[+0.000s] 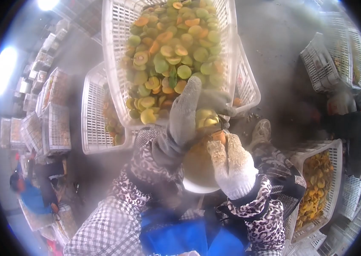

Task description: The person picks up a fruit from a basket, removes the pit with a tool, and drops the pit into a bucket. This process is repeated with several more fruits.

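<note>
My left hand (182,113), in a grey glove, is over the near edge of a white crate (114,64) heaped with halved green and orange fruit (172,51). Its fingers curl round a yellow-green fruit half (206,116); the far fingers are blurred. Close by, my right hand (231,164), in a worn white knit glove, has its fingers pressed together. At their tips show an orange piece (219,136) and a small dark object; I cannot make out exactly what they grip. Below both hands is a round pale bowl (197,170) with a white rim, partly covered by the right glove.
White crates stand behind at the left (89,115) and right (246,81). A crate of orange fruit pieces (314,187) is near my right leg. Stacked crates (54,123) line the left. Other people (35,192) are at both sides. Haze blurs the view.
</note>
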